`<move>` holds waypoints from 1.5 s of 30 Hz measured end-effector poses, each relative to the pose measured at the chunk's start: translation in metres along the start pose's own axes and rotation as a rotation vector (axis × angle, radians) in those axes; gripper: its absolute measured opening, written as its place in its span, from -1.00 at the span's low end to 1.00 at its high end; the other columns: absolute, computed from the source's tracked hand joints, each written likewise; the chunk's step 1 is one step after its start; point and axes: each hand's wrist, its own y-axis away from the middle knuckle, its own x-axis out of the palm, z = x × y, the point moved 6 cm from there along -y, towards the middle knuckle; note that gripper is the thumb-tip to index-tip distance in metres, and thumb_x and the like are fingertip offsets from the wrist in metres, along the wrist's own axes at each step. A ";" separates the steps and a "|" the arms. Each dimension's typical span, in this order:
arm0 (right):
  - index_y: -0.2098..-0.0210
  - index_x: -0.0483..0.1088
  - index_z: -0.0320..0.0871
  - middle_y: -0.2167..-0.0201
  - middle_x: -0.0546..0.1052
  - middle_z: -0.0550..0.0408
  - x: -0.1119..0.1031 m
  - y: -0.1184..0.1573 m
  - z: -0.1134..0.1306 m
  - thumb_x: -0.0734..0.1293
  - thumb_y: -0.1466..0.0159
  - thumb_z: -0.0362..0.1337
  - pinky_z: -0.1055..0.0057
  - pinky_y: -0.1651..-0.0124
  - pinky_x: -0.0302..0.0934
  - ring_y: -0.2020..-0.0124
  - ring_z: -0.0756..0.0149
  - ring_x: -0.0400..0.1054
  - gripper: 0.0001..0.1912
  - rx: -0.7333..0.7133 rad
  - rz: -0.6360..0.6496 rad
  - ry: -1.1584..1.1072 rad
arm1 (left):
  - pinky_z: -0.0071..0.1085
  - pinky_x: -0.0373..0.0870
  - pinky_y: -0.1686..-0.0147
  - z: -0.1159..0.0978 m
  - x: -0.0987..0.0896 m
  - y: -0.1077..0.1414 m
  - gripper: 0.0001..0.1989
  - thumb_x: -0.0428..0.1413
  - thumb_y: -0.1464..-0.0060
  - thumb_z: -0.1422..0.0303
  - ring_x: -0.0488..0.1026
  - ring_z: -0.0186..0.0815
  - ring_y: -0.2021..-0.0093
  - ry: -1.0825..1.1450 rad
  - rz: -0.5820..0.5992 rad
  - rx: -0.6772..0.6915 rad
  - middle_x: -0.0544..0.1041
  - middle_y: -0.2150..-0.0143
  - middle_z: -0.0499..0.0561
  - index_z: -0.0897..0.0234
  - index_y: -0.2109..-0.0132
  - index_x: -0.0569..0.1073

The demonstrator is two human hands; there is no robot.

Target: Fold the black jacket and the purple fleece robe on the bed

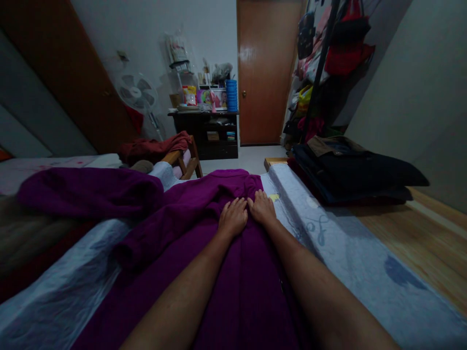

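A long purple garment [226,272] lies spread over the bed, its collar end away from me. One sleeve [146,238] reaches out to the left with soft folds in it. My left hand [234,216] rests palm down on the upper part of the cloth, fingers stretched forward. Close beside it, my right hand [261,206] lies on the garment near its right edge, fingers also extended. Both hands touch the fabric, and neither is wrapped around it. Folds bunch up just beyond the left fingertips.
Folded dark clothes [350,167] are stacked on a wooden ledge [412,238] at right. More purple cloth [91,192] tops a pile at left. The patterned bedsheet [350,257] shows on both sides. Further off stand a fan [137,92], a black cabinet [207,136] and a door [266,73].
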 end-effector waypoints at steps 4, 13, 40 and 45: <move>-0.33 0.01 -0.37 -0.37 0.03 -0.21 0.005 -0.037 -0.004 -0.05 -0.39 0.04 0.12 -0.33 -0.26 -0.38 0.10 -0.16 -0.28 0.001 0.031 -0.011 | -0.17 -0.01 -0.32 0.000 0.001 0.001 -0.52 -0.22 -0.27 0.29 0.10 -0.28 -0.35 0.004 -0.013 0.000 0.24 -0.33 -0.04 0.13 -0.29 0.25; -0.33 0.00 -0.36 -0.38 0.01 -0.22 0.007 -0.073 -0.008 -0.05 -0.38 0.09 0.17 -0.32 -0.26 -0.38 0.12 -0.18 -0.25 0.004 0.066 -0.022 | -0.15 -0.03 -0.33 0.001 0.005 0.000 -0.52 -0.21 -0.28 0.30 0.07 -0.25 -0.36 0.024 -0.012 -0.003 0.23 -0.34 -0.06 0.10 -0.29 0.25; -0.31 0.04 -0.40 -0.36 0.06 -0.25 -0.003 0.025 0.040 0.09 -0.35 -0.24 0.25 -0.30 -0.10 -0.36 0.11 -0.07 -0.41 -0.030 0.019 -0.015 | 0.06 -0.07 -0.26 0.129 -0.099 0.109 -0.41 0.01 -0.06 0.40 0.22 0.01 -0.24 -0.391 0.087 -0.294 0.36 -0.21 0.28 0.35 -0.27 0.24; -0.30 0.09 -0.37 -0.35 0.09 -0.19 0.009 0.025 0.037 0.06 -0.35 -0.26 0.19 -0.34 -0.19 -0.37 0.09 -0.10 -0.43 -0.047 -0.075 -0.028 | 0.04 0.10 -0.16 0.143 -0.097 0.119 -0.47 -0.14 -0.17 0.48 0.27 -0.01 -0.20 -0.477 0.101 -0.275 0.35 -0.21 0.27 0.24 -0.29 0.22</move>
